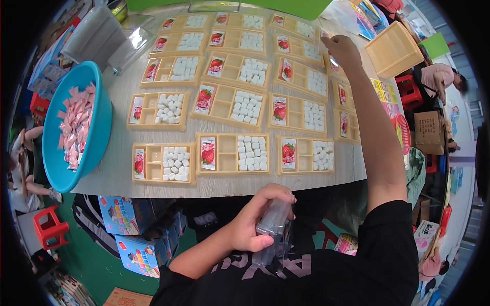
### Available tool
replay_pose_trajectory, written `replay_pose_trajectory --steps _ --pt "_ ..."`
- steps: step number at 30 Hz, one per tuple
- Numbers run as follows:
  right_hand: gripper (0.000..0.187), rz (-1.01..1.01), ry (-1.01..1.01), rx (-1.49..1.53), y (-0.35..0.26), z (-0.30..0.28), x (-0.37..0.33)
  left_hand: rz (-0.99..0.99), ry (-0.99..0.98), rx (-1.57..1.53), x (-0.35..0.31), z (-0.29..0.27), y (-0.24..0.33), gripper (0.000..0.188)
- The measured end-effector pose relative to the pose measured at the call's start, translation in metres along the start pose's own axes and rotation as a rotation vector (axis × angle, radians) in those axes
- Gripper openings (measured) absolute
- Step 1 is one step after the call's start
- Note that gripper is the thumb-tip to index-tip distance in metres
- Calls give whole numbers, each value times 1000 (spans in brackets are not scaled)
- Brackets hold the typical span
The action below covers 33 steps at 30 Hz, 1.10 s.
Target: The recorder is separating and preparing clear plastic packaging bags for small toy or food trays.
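Trays [228,153] with sachets [207,152] and white pieces [252,153] in place, small cells bare

In the trays that show fully, the sachet lies in the left part and the white pieces fill the large right part. The two small middle cells look bare; if they should receive something, I judge this part is not yet done. The right forearm covers part of the right column, so I cannot tell its contents.

The left hand [255,217] is closed around a clear stack [275,222], below the front edge of the worktop [120,153]. The right hand [343,51] has fingers drawn together at a far-right tray; I cannot tell whether it holds something.

Between trays the gaps are narrow. A bare strip runs along the front edge, and some room lies beside the tub [104,130] of pink packets [76,125].
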State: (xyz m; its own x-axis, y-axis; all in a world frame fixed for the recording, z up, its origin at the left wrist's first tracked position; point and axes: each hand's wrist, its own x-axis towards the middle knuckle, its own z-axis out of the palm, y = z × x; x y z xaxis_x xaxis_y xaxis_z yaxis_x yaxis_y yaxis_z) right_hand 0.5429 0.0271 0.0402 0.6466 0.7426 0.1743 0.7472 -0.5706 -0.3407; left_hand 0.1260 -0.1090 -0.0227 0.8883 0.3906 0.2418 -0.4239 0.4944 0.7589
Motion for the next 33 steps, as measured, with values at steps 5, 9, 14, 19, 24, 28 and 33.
replay_pose_trajectory --steps 5,9,14,19,24,28,33 --pt "45 -82 -4 0 1 2 -9 -4 -8 26 2 0 0 77" --pt "43 -524 -24 -37 8 7 2 12 -27 31 6 -2 -4 77" --pt "52 -584 -144 -119 -5 10 7 15 -22 62 6 -1 -3 77" --pt "57 -558 -241 -144 -10 5 28 -34 13 23 3 4 -2 79" --pt "54 -554 -374 -200 -21 -9 36 -37 43 42 1 6 -1 79" --pt "50 -601 -313 -127 -9 3 47 -47 54 48 3 7 -1 79" --pt "47 -728 -292 4 -9 -20 26 -28 49 78 4 5 -1 79"
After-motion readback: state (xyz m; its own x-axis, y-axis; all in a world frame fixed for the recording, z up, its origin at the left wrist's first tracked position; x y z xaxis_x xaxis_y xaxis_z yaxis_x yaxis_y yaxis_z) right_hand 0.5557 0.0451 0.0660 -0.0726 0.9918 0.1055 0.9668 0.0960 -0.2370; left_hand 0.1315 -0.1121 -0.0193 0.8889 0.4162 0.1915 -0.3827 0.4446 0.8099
